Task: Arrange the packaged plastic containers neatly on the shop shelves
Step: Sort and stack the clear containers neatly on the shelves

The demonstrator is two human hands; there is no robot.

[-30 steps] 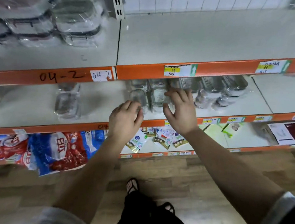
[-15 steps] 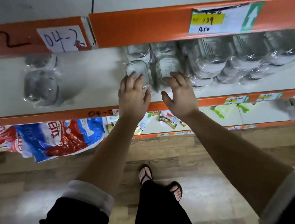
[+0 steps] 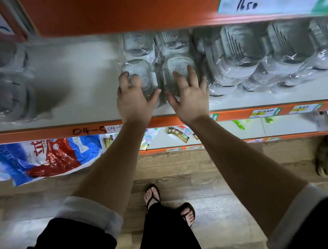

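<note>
At frame centre the left pack (image 3: 141,70) and right pack (image 3: 180,62) lie side by side on the shelf (image 3: 76,82). Their long axes run front to back, and each wrap holds clear tubs in a row (count unclear). The left hand (image 3: 132,100) curls its fingers over the left pack's near tub. The right hand (image 3: 190,97) rests spread-fingered on the right pack.

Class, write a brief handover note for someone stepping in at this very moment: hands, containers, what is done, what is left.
Left hand lies on the left front pack, fingers bent over it; grip unclear.
Right hand rests spread and open on the right front pack.
Both packs sit side by side on the shelf, next to the row of packs.
Done: that row is shelved, though untidy.
Left: square these two, then bring in the stray pack at far left.
</note>
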